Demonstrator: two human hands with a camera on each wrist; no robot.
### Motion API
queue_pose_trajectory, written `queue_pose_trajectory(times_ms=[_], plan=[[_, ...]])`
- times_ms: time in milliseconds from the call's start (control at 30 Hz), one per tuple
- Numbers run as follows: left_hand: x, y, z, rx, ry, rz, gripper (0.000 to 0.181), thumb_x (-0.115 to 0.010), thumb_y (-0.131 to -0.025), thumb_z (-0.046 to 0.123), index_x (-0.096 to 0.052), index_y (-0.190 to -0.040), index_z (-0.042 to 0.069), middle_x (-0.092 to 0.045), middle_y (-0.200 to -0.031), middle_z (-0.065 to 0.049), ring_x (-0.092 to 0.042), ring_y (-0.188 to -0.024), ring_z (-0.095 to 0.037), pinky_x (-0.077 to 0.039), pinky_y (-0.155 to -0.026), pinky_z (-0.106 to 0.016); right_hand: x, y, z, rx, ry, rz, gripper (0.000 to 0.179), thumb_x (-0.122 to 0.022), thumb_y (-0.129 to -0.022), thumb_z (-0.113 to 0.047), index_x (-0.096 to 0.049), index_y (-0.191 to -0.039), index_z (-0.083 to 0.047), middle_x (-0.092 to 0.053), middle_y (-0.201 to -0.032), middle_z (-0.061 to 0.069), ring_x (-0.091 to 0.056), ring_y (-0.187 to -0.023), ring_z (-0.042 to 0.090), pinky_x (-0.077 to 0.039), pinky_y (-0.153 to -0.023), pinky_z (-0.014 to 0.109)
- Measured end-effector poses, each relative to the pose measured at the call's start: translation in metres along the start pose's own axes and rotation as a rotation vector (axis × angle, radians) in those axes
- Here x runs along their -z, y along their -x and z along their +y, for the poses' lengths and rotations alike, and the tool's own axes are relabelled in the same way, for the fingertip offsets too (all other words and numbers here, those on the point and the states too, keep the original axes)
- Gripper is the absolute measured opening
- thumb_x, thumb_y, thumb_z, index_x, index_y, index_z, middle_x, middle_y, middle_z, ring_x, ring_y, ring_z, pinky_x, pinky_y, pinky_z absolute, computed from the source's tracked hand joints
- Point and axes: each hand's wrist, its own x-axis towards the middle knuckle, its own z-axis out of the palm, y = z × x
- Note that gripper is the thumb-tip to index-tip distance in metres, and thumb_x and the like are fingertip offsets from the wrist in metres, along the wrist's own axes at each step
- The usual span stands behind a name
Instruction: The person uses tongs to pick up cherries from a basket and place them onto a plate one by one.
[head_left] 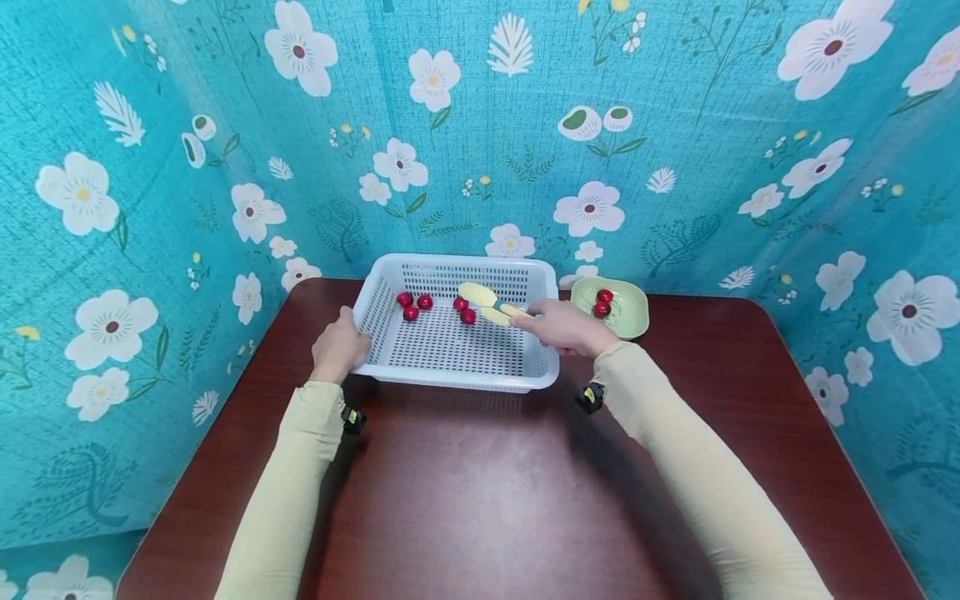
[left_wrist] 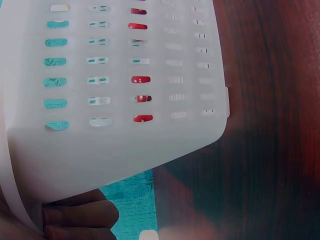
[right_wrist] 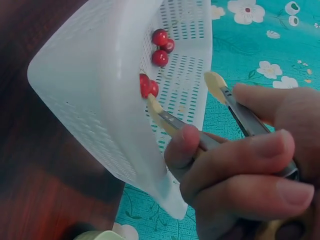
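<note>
metal tongs [right_wrist: 244,114] in curled right hand [head_left: 567,326]

Head view from above, facing forward and down, close wrist views either side, basket [head_left: 442,379] in all

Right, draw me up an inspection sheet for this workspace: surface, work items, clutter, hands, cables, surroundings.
Surface: dark red-brown wood-grain table, slight sheen.
Work items: rectangular white perforated plastic basket with five round red cherries; small pale green dish with two more round red cherries; grey metal tongs with cream tips, tips apart.
Clutter: nothing seen.
Left hand: grips the basket's left end.
Right hand: holds the tongs over the basket; whether a tip touches a cherry, cannot tell.
Cables: nothing seen.
Surroundings: teal fabric printed with white flowers, behind the table and along both sides.
</note>
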Motion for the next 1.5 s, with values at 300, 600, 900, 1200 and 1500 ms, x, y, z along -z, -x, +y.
queue_pose_trajectory(times_ms=[300,600,900,1200,1500], plan=[[0.000,0.001,0.000,0.014,-0.010,0.001,0.047,-0.054,-0.101,0.022,-0.039,-0.138,-0.003,-0.064,-0.110,-0.028,-0.069,-0.091,-0.040,-0.054,-0.079,-0.055,-0.009,-0.020,-0.010,-0.042,0.062,-0.064,0.047,-0.057,-0.103,-0.049,-0.065,-0.127,-0.010,-0.054,-0.078,0.008,-0.036,-0.048,0.014,-0.034,-0.048,0.028],[-0.003,0.002,0.002,0.012,-0.004,0.008,0.046,-0.055,-0.101,0.021,-0.040,-0.137,-0.003,-0.065,-0.111,-0.028,-0.069,-0.092,-0.041,-0.054,-0.082,-0.056,-0.019,-0.036,-0.014,-0.068,0.039,-0.039,0.049,-0.055,-0.104,-0.049,-0.064,-0.130,-0.009,-0.057,-0.086,0.012,-0.037,-0.048,0.014,-0.034,-0.048,0.028],[-0.001,0.002,0.003,0.012,0.001,0.002,0.047,-0.055,-0.102,0.022,-0.039,-0.138,-0.003,-0.064,-0.113,-0.028,-0.069,-0.093,-0.041,-0.054,-0.082,-0.056,-0.025,-0.046,-0.014,-0.085,0.036,0.006,0.048,-0.058,-0.104,-0.044,-0.060,-0.140,-0.012,-0.060,-0.085,0.013,-0.038,-0.047,0.012,-0.034,-0.046,0.027],[-0.004,0.000,0.001,0.009,0.004,0.006,0.045,-0.055,-0.101,0.022,-0.039,-0.136,-0.002,-0.065,-0.112,-0.028,-0.069,-0.093,-0.040,-0.054,-0.082,-0.056,-0.030,-0.050,-0.013,-0.112,0.061,0.060,0.046,-0.064,-0.101,-0.039,-0.061,-0.139,-0.013,-0.053,-0.079,0.006,-0.038,-0.046,0.014,-0.033,-0.045,0.028],[-0.002,0.000,0.000,0.016,-0.008,0.012,0.047,-0.054,-0.101,0.022,-0.039,-0.138,-0.002,-0.065,-0.110,-0.027,-0.069,-0.092,-0.040,-0.054,-0.081,-0.056,-0.029,-0.052,-0.011,-0.089,0.058,0.098,0.045,-0.061,-0.101,-0.041,-0.060,-0.139,-0.017,-0.059,-0.081,0.008,-0.040,-0.045,0.014,-0.035,-0.044,0.028]])
